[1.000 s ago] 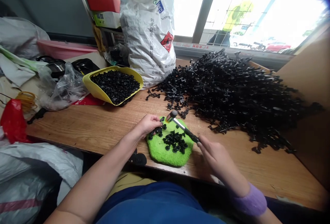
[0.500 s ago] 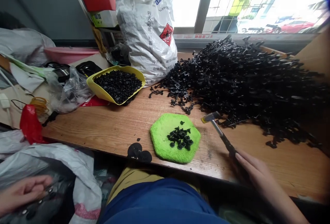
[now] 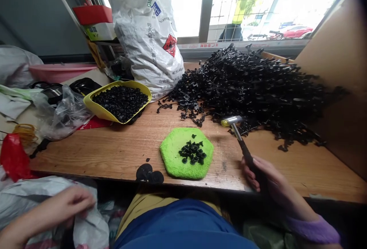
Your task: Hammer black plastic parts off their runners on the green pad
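My right hand [image 3: 268, 174] is wrapped round the dark handle of a hammer [image 3: 246, 149], raised over the right front of the table. Its metal head has a yellowish face on the left end. Curled fingers close my left hand [image 3: 76, 201], which hovers over the white woven sack [image 3: 37, 188] at lower left; whatever its fingers hold, if anything, is hidden. Left of the hammer, a green fuzzy hexagonal pad [image 3: 172, 161] bears a small heap of black plastic mushroom-headed pieces [image 3: 192, 152].
Behind the hammer rises a large pile of black plastic parts [image 3: 246, 84]. A yellow scoop [image 3: 114, 118] full of small black pieces stands left, before a tall white sack [image 3: 143, 39]. Black discs [image 3: 149, 174] lie at the table's front edge. A cardboard panel [image 3: 338, 88] borders the right.
My left hand has risen and moved right, out from the sack's opening. My right hand still grips the hammer, now held a little higher. The view has shifted somewhat to the right.
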Motion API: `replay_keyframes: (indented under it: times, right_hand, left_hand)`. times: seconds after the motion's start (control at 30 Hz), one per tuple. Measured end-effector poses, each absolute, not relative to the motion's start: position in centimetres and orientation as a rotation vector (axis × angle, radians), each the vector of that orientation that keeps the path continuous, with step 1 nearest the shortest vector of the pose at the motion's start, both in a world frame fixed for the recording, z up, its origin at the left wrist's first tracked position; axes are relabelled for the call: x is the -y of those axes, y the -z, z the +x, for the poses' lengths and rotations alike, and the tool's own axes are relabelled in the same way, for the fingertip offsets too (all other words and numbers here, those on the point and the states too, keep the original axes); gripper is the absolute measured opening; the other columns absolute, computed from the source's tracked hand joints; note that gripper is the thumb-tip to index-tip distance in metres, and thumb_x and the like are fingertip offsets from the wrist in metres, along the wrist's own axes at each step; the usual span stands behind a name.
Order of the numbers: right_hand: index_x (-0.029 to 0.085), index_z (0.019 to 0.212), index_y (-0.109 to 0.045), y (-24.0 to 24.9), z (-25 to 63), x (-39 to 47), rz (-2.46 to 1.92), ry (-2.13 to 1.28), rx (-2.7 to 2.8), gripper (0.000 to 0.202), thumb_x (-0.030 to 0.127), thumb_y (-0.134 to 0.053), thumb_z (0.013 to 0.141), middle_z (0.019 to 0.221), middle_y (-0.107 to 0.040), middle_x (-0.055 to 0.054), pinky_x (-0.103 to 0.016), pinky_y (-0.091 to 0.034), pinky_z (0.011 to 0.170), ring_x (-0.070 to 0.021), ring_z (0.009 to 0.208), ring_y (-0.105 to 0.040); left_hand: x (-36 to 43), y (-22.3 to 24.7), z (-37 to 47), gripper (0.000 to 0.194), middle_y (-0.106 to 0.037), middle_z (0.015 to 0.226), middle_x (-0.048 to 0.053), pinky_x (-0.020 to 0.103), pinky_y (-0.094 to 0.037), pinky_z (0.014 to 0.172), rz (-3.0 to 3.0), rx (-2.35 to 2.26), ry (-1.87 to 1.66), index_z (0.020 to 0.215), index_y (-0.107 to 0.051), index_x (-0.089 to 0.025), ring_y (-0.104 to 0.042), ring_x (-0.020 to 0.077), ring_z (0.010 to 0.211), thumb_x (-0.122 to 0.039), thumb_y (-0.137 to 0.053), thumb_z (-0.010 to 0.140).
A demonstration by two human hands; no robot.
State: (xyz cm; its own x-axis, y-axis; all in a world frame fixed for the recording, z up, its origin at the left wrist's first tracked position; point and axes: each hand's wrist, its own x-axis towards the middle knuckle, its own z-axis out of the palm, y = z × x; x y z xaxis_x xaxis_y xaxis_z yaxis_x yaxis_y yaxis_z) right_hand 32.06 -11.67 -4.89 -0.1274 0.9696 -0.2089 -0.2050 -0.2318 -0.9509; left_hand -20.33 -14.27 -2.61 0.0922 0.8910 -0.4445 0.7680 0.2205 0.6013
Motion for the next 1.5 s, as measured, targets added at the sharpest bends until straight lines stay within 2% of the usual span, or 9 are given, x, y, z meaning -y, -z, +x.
replay_keyframes:
  times: [0.07, 0.13, 0.3, 0.47, 0.67, 0.83, 1.13, 1.37, 1.5]
  right_hand:
    - [0.017, 0.09, -0.051, 5.1, 32.2, 11.7, -1.144, -1.545, 0.976, 0.025, 0.041, -0.045, 0.086, 0.057, -0.043, 0.003, -0.02, -0.029, 0.037, -0.0075, 0.04, -0.037]
    - [0.017, 0.09, -0.051, 5.2, 32.3, 11.7, -1.126, -1.544, 0.963, 0.023, 0.039, -0.044, 0.087, 0.058, -0.044, 0.003, -0.02, -0.03, 0.037, -0.0075, 0.041, -0.038]
    - [0.018, 0.088, -0.049, 5.3, 32.4, 11.9, -1.077, -1.552, 0.961, 0.021, 0.038, -0.045, 0.086, 0.059, -0.045, 0.003, -0.02, -0.029, 0.037, -0.0078, 0.041, -0.038]
    - [0.02, 0.09, -0.048, 5.6, 32.5, 12.0, -1.072, -1.567, 0.937, 0.021, 0.041, -0.045, 0.086, 0.059, -0.045, 0.003, -0.021, -0.028, 0.037, -0.0087, 0.042, -0.037]
    - [0.021, 0.092, -0.048, 5.7, 32.8, 11.9, -1.049, -1.585, 0.879, 0.02, 0.039, -0.047, 0.085, 0.06, -0.046, 0.002, -0.022, -0.03, 0.038, -0.0101, 0.044, -0.04]
    - [0.021, 0.093, -0.049, 5.5, 32.6, 12.1, -1.052, -1.553, 0.876, 0.02, 0.039, -0.046, 0.085, 0.06, -0.045, 0.002, -0.023, -0.031, 0.038, -0.0107, 0.044, -0.04]
    - [0.022, 0.087, -0.052, 5.0, 32.6, 12.1, -1.139, -1.554, 0.912, 0.016, 0.037, -0.048, 0.083, 0.057, -0.044, 0.0, -0.025, -0.029, 0.037, -0.0117, 0.041, -0.038]
    - [0.022, 0.088, -0.053, 5.5, 32.9, 12.2, -1.126, -1.53, 0.905, 0.019, 0.039, -0.051, 0.082, 0.058, -0.045, 0.0, -0.025, -0.032, 0.038, -0.0126, 0.042, -0.041]
    - [0.02, 0.092, -0.052, 5.9, 33.0, 12.2, -1.041, -1.547, 0.893, 0.017, 0.034, -0.05, 0.083, 0.06, -0.048, 0.0, -0.023, -0.034, 0.039, -0.0109, 0.044, -0.044]
  left_hand:
    - [10.9, -0.6, -15.4, 0.026, -0.063, 0.061, -0.008, 0.02, -0.043, 0.057, 1.907, -1.54, -0.208, 0.065, -0.064, -0.025, -0.056, 0.0117, 0.059, -0.044, -0.053, 0.079]
    - [8.1, -2.3, -9.8, 0.019, -0.067, 0.079, -0.001, 0.023, -0.043, 0.067, 2.119, -1.507, -0.528, 0.082, -0.065, -0.023, -0.058, 0.0146, 0.071, -0.037, -0.053, 0.08]
    - [4.9, -0.7, 1.7, 0.012, -0.058, 0.092, 0.006, 0.03, -0.04, 0.081, 2.483, -1.065, -0.742, 0.088, -0.059, -0.018, -0.051, 0.0194, 0.09, -0.023, -0.053, 0.079]
    - [3.5, 2.0, 3.8, 0.012, -0.053, 0.088, 0.005, 0.031, -0.04, 0.078, 2.538, -1.145, -0.727, 0.086, -0.057, -0.018, -0.049, 0.0181, 0.085, -0.016, -0.045, 0.081]
    - [2.1, 3.0, 2.0, 0.017, -0.056, 0.081, 0.004, 0.027, -0.04, 0.073, 2.262, -1.4, -0.908, 0.081, -0.058, -0.017, -0.052, 0.0162, 0.079, -0.02, -0.041, 0.085]
    - [2.5, 3.3, 0.9, 0.017, -0.059, 0.087, 0.003, 0.022, -0.041, 0.066, 1.966, -1.451, -1.036, 0.093, -0.058, -0.017, -0.054, 0.0133, 0.072, -0.026, -0.046, 0.084]
    - [3.3, 2.8, 1.3, 0.017, -0.06, 0.085, 0.004, 0.026, -0.042, 0.074, 2.277, -1.28, -0.944, 0.084, -0.063, -0.018, -0.056, 0.0155, 0.081, -0.009, -0.049, 0.077]
    - [5.0, 3.6, -1.1, 0.018, -0.066, 0.098, 0.006, 0.029, -0.043, 0.087, 2.169, -1.251, -1.052, 0.085, -0.065, -0.019, -0.059, 0.0176, 0.095, -0.011, -0.051, 0.078]
    - [5.5, 4.0, -1.7, 0.018, -0.067, 0.095, 0.005, 0.028, -0.046, 0.082, 2.071, -1.284, -1.12, 0.091, -0.063, -0.018, -0.061, 0.0166, 0.09, -0.013, -0.053, 0.077]
